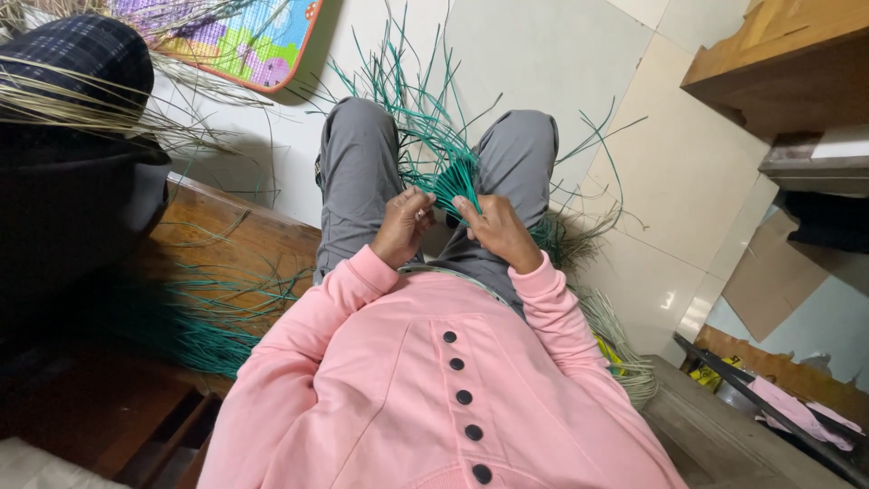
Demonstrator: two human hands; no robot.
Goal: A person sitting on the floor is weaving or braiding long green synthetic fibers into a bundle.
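I sit in a pink buttoned top and grey trousers, looking down at my lap. My left hand (404, 225) and my right hand (496, 230) are close together above my knees, both pinching the gathered end of a bundle of green reed strands (433, 136). The strands fan upward and outward from my fingers over my legs. A ring shows on my left hand. Which fingers pinch which strands is too small to tell.
More green strands (204, 312) lie on a brown wooden bench (231, 240) at my left. Pale dry straw (625, 349) is heaped at my right on the white tiled floor (552, 63). A colourful mat (249, 41) lies ahead; wooden furniture (778, 59) stands at right.
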